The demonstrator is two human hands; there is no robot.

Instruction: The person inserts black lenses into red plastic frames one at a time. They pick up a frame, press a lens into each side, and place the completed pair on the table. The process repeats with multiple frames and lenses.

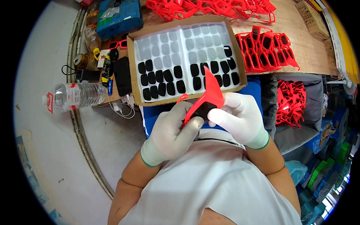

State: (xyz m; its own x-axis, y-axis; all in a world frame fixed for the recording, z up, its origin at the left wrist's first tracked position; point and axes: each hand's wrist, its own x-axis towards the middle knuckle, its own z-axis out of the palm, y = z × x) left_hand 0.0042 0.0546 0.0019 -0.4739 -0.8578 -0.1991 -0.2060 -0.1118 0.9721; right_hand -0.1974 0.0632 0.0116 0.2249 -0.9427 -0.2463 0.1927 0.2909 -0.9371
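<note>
Red and white bands the label on the clear plastic water bottle (92,93) at the left of the frame, its cap pointing toward the left rim. Dark printing marks the brown carton (312,19) at the upper right, too small to make out.

Your working space is bounded above by the near wall of the cardboard tray (161,100), which lies just beyond your gloves and carries rows of dark lenses (170,88) on white liner in its lower part. Bare wood of the table (292,24) shows between that carton and the stacked red sunglasses (266,52). Right of your right hand (242,118), the grey fabric bin (320,97) stands close, with red frames (290,105) heaped inside.

You have the red sunglasses frame (213,90) at the centre of the frame, in front of the tray. It is glossy plastic, tilted, one broad temple rising to a point across the tray's lower right part, with a dark lens (202,110) at its front. Your left hand (168,129) is closed on its left end, the glove's thumb tip smudged grey; your right hand pinches the other end, thumb against the lens.
</note>
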